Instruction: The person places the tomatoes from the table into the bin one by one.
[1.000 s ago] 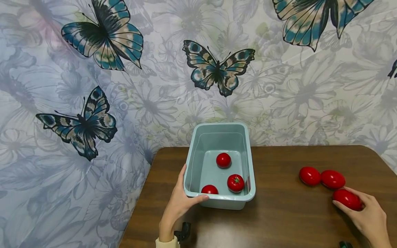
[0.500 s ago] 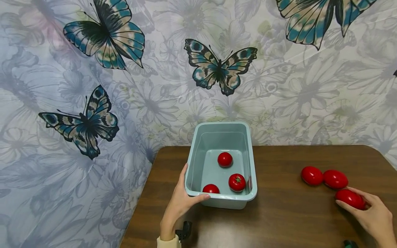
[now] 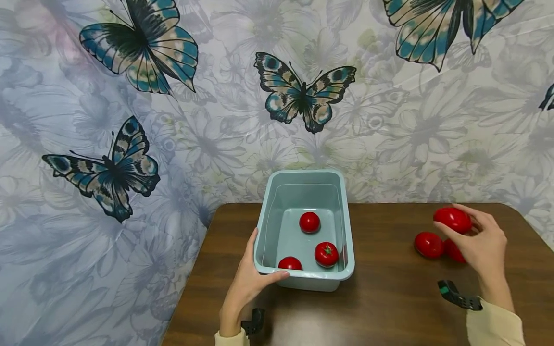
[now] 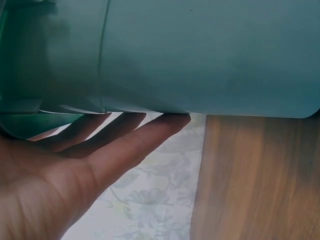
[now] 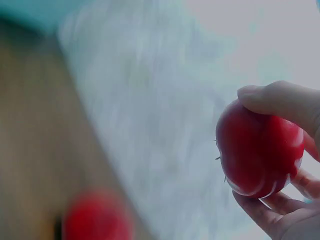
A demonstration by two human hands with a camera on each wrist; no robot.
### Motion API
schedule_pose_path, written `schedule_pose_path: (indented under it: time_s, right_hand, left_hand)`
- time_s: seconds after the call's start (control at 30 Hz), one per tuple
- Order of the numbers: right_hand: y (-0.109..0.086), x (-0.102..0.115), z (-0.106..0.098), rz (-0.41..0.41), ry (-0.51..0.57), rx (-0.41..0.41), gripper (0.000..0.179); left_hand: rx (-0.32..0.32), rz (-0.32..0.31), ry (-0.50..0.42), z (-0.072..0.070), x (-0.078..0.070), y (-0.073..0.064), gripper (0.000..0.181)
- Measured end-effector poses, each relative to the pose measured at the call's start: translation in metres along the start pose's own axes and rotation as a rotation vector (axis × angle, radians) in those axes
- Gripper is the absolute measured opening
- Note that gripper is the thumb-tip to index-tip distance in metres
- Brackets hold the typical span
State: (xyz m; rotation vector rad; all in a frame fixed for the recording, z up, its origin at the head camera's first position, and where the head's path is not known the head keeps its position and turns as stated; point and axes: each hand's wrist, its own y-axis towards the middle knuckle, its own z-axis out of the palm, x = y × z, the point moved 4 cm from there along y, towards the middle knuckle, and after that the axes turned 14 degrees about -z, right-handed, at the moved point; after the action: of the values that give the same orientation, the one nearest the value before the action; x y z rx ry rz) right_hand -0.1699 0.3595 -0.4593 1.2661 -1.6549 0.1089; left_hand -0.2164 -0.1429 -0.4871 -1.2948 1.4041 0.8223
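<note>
My right hand (image 3: pixel 484 240) holds a red tomato (image 3: pixel 452 219) between thumb and fingers, raised over the table's right side. In the right wrist view the tomato (image 5: pixel 260 150) shows thin green sepal tips at one edge. Below it on the table lie two more tomatoes, one in plain sight (image 3: pixel 429 245) and the other (image 3: pixel 454 251) partly behind my hand. A pale teal plastic bin (image 3: pixel 303 275) contains three tomatoes. At its near left corner rests my left hand (image 3: pixel 248 283), thumb along the front rim. Its straight fingers (image 4: pixel 145 137) touch the bin's outer side wall.
The brown wooden table (image 3: pixel 381 307) meets a wall covering (image 3: pixel 207 120) printed with flowers and butterflies. A black strap with a device (image 3: pixel 459 295) is on my right wrist, and another (image 3: pixel 254 321) is at the left.
My right hand has lifted the tomato off the table and carried it up and to the left, over the other two. The left hand and bin stay in place.
</note>
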Motion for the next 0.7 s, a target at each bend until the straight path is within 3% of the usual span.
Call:
schedule_pose_path:
  time_s: [0.17,0.27,0.37,0.53,0.7]
  right_hand:
    - [0.022,0.088,0.059,-0.269,0.238,0.007,0.056]
    - [0.025,0.136,0.092,-0.405,0.352,0.096,0.055]
    - [0.023,0.171,0.121,-0.480,0.415,0.210,0.054]
    - [0.018,0.200,0.153,-0.521,0.457,0.320,0.055]
    - [0.017,0.205,0.164,-0.540,0.470,0.344,0.056]
  left_hand:
    - [-0.004,-0.007,-0.004,-0.003,0.001,0.000,0.125]
    - [0.002,-0.004,-0.007,-0.003,0.002,0.001,0.124]
    - [0.006,0.000,-0.014,-0.004,0.003,0.001,0.125]
    - [0.004,-0.004,-0.010,-0.004,0.004,0.001,0.126]
    - [0.008,0.008,-0.003,-0.004,0.003,0.002,0.126]
